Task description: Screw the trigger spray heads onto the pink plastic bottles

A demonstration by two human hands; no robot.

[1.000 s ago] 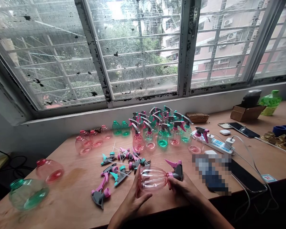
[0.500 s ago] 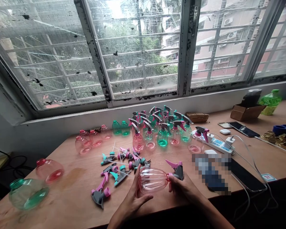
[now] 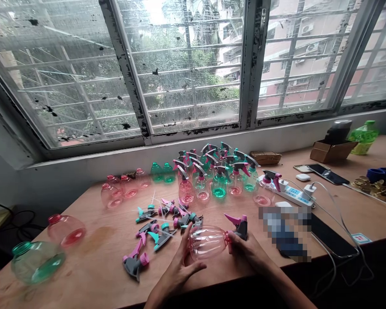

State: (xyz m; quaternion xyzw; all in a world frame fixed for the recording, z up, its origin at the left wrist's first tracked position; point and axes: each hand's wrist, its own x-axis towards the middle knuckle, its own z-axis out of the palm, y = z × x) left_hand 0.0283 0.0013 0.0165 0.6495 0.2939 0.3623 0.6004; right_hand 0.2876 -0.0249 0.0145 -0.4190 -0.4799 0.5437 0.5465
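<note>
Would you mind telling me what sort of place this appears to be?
It is probably a makeshift workspace, perhaps in a home or small workshop: loose spray heads and standing spray bottles are spread over a wooden table beside a barred window.

At the near side of the table (image 3: 93, 274), one bottle (image 3: 209, 242) is held between the left hand (image 3: 182, 262) and the right hand (image 3: 246, 251). To its left, loose spray heads (image 3: 163, 237) are laid; behind it, spray bottles (image 3: 219, 186) are grouped. To the right of these, a power strip (image 3: 292, 193) is placed.
</note>
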